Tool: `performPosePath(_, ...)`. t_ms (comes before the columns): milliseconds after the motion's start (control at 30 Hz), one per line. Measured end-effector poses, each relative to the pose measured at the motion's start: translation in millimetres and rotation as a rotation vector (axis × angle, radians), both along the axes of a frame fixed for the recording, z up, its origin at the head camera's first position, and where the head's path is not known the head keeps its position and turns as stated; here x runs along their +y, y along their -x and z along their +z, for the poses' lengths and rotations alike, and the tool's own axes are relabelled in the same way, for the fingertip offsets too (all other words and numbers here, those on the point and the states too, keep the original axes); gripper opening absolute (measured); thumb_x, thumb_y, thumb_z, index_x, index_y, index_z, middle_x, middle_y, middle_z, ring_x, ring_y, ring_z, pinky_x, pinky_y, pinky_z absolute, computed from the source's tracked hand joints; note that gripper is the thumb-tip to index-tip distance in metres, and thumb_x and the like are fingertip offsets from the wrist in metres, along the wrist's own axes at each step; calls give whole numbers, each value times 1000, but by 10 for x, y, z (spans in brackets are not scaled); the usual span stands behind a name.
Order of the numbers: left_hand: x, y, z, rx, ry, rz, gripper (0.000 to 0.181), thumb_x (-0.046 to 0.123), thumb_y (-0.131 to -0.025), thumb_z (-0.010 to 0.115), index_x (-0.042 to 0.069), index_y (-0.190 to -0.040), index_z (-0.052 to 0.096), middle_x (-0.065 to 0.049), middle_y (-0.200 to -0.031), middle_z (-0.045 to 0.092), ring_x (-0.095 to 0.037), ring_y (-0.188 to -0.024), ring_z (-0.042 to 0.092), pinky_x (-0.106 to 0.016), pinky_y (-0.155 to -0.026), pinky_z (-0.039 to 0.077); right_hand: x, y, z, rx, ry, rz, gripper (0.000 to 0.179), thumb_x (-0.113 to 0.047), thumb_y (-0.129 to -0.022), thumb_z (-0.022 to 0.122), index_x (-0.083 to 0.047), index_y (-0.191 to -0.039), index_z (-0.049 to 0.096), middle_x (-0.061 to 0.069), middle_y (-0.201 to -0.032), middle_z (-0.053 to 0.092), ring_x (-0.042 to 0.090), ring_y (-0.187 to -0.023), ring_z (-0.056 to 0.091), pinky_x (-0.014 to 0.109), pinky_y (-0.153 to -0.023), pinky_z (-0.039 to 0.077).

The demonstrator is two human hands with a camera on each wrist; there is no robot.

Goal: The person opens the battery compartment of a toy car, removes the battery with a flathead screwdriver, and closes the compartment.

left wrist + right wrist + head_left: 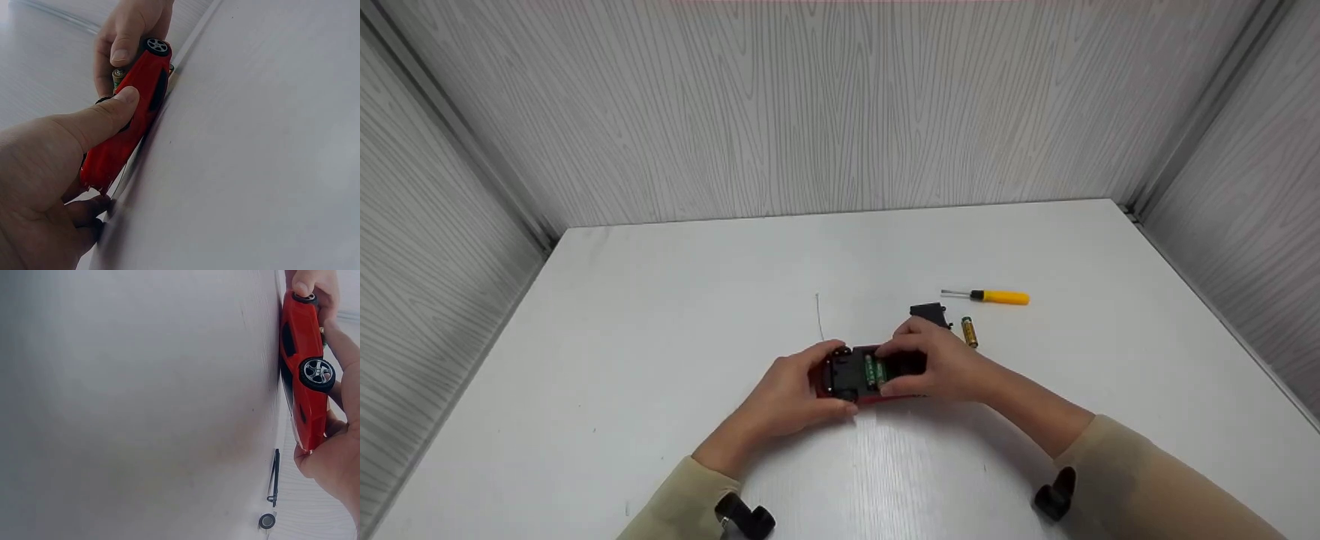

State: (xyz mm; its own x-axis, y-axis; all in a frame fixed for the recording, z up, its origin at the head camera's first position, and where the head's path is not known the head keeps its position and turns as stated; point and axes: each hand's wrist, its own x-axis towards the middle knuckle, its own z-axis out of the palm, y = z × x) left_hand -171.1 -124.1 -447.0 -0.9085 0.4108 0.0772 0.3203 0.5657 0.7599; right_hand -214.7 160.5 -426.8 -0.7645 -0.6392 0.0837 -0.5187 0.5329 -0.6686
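A red toy car (115,149) lies upside down on the table, its black underside (847,371) facing up. My left hand (795,394) grips one end of it, thumb along the near side and fingers round the far side. Green batteries (871,370) lie side by side in the open battery compartment. My right hand (945,366) reaches over the other end, thumb and index finger pinching one battery at its two ends. In the left wrist view a battery end (118,73) sticks up beside the right thumb.
Behind the right hand lies a black battery cover (928,313), with a loose battery (969,332) beside it. Farther back rests a screwdriver (1001,298) with a yellow handle. A thin wire antenna (820,316) extends from the car toward the back. Wood-grain panels enclose the white table.
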Motion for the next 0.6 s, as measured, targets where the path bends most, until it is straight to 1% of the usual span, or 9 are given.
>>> performPosePath(333, 5, -2, 1, 3, 2, 4, 90, 42, -80, 94, 16, -156, 53, -3, -143, 65, -18, -127, 59, -45, -113, 43, 4, -6, 6, 35, -10, 3, 40, -43, -88, 88, -25, -123, 79, -5, -119, 57, 19, -113, 55, 44, -98, 50)
performPosePath(600, 6, -6, 7, 0, 6, 4, 89, 42, -81, 94, 16, -156, 53, -4, -144, 64, -19, -129, 59, -46, -114, 42, -4, -14, 31, 15, -10, 1, 39, -40, -89, 88, -24, -123, 80, -4, -119, 56, 20, -113, 55, 44, -98, 50)
